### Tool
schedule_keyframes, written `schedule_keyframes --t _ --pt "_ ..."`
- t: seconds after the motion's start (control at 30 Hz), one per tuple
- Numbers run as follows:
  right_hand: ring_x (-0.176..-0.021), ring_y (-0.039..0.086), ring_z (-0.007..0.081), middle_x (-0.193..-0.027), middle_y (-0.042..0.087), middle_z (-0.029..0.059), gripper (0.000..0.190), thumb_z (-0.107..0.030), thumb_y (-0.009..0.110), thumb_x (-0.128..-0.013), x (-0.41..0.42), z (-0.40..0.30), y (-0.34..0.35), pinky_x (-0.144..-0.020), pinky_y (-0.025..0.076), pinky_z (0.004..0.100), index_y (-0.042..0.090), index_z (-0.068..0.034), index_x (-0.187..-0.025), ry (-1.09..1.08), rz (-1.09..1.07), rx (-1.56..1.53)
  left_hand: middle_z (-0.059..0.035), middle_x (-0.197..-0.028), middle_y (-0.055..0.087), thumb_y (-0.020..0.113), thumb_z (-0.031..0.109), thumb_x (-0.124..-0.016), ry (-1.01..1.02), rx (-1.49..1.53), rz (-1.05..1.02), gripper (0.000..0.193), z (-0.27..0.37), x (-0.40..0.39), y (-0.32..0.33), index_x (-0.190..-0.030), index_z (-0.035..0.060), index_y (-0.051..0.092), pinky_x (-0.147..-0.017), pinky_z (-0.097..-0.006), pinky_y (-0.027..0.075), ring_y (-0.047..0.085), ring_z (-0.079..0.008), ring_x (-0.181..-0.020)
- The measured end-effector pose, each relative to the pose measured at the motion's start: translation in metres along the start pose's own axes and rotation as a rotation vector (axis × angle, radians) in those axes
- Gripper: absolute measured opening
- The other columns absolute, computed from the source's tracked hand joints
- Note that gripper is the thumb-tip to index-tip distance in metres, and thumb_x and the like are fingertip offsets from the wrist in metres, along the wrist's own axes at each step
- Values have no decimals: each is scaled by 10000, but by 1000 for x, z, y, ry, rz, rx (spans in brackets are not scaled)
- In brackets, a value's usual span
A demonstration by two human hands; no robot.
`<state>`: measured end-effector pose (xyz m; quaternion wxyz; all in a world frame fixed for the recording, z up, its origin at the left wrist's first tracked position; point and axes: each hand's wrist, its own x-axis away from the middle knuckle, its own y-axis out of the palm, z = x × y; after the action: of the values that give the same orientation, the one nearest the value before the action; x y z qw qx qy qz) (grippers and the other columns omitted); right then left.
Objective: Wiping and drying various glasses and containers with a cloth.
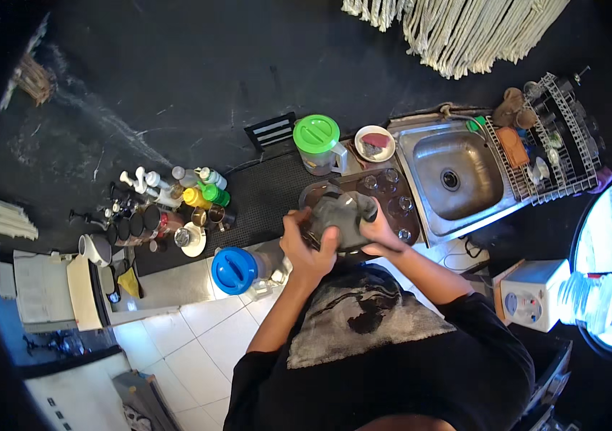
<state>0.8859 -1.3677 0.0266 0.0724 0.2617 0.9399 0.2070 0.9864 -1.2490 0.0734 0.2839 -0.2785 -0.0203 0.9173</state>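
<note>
Both hands are on a rounded grey see-through vessel (335, 218), which looks like a glass carafe, held in front of my chest. My left hand (314, 242) cups its left side with the thumb toward me. At the other side, my right hand (384, 229) grips what seems to be its dark handle. The palms hide part of its outline. Beneath and behind the vessel is a brown tray (412, 207), where several clear glasses (404, 202) stand, apparently upside down.
Right of the tray is a steel sink (448, 180), then a wire dish rack (564, 156). A green-lidded pitcher (316, 143) and a white bowl (375, 144) stand behind. To the left are a blue-lidded pitcher (234, 270), several squeeze bottles (196, 197) and a black mat (260, 196).
</note>
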Motion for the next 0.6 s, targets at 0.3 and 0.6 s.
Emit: schedule_keyframes --t 0.3,0.6 --pt "-966 617 250 -1113 600 120 287 -38 444 -865 5 39 18 -830 514 393 515 -35 -1143 10 621 -197 -105 -796 614 754 412 -701 181 -327 -398 559 -45 0 -2 -1043 17 556 -534 -344 504 638 -266 -610" --pt "-1079 563 311 -1182 590 137 411 -147 565 -821 37 31 -84 -951 397 429 538 -9 -1207 -17 620 1299 -109 -795 612 710 433 -734 289 -311 -590 523 -72 -39 -14 -1049 45 555 -523 -354 501 633 -283 -607"
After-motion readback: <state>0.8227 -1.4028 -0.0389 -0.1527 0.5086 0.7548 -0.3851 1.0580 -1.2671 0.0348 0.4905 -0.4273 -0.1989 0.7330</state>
